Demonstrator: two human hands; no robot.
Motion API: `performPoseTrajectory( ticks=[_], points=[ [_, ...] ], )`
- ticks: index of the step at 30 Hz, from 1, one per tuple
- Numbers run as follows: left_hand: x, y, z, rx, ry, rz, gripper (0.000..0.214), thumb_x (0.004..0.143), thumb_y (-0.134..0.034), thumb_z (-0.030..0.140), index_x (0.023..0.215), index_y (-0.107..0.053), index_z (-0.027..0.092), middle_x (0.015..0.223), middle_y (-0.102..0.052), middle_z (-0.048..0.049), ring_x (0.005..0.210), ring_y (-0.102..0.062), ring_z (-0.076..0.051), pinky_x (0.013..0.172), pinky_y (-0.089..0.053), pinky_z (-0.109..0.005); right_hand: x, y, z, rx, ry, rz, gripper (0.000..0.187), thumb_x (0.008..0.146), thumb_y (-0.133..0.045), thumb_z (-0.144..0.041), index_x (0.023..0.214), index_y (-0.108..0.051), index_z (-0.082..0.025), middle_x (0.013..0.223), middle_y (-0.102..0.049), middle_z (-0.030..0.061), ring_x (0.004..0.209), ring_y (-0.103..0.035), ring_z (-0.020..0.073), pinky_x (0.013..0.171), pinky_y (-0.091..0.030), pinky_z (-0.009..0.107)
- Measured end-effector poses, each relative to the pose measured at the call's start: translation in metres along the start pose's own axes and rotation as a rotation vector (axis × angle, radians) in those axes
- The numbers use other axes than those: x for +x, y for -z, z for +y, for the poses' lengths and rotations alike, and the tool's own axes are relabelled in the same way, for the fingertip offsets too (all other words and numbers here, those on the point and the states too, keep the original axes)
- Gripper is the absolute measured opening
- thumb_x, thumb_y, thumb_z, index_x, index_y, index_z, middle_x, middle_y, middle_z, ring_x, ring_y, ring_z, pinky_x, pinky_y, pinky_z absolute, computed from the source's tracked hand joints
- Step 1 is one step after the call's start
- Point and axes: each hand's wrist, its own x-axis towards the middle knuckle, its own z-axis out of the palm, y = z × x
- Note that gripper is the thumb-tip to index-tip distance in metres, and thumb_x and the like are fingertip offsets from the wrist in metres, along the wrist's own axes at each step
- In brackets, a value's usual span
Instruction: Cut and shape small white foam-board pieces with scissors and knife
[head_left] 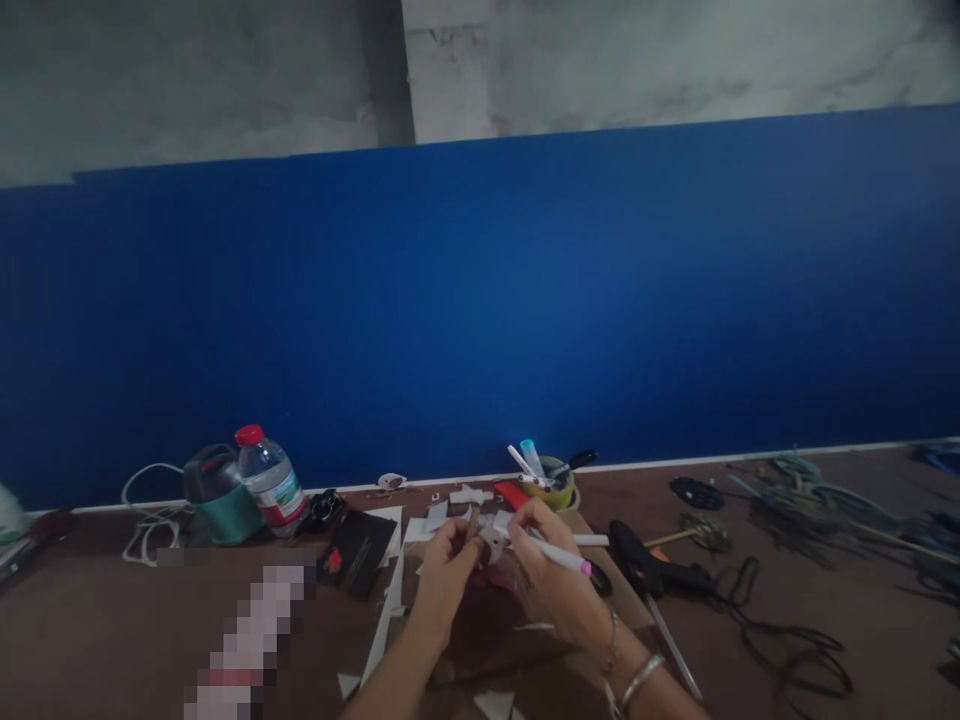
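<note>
My left hand (pixel 441 580) has its fingers closed around a small white cut-out piece (pixel 492 545), which looks like paper or card. Close beside it, my right hand (pixel 559 590) grips a white marker (pixel 559 555) with a pink end; its pink end points right, away from the white piece. The marker's other end is hidden by my fingers, so I cannot tell if it touches the piece. White scraps (pixel 436 516) and a small white shape (pixel 469 495) lie just beyond my hands.
A yellow-green holder (pixel 556 492) with pens stands at the back. To its right lie a black glue gun (pixel 652 565) and its cord. On the left are a red-capped bottle (pixel 274 485), a teal container (pixel 223 510) and a black booklet (pixel 358 553). A blue wall (pixel 480 320) rises behind.
</note>
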Motion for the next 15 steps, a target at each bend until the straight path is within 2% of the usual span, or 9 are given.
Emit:
performPoseTrajectory(
  ticks=[9,15],
  points=[
    [-0.0010,-0.0010,0.0025,0.006,0.005,0.001,0.026,0.064,-0.069,0.038,0.074,-0.058,0.016,0.057,-0.056,0.0032,0.049,-0.050,-0.011,0.048,-0.039,-0.021,0.0012,-0.0011,0.0050,-0.011,0.004,-0.001,0.016,0.078,-0.050,-0.024,0.063,-0.046,-0.022,0.062,-0.047,-0.0025,0.062,-0.045,0.0162,0.061,-0.037,0.027],
    [0.0020,0.0009,-0.0035,0.006,-0.003,-0.009,0.025,0.065,-0.068,0.037,0.074,-0.057,0.016,0.055,-0.055,0.0034,0.048,-0.049,-0.011,0.047,-0.038,-0.021,0.0010,0.0000,0.0039,-0.026,0.003,0.007,0.014,0.079,-0.051,-0.025,0.065,-0.048,-0.022,0.064,-0.050,-0.0019,0.065,-0.046,0.0172,0.063,-0.036,0.028]
  ],
)
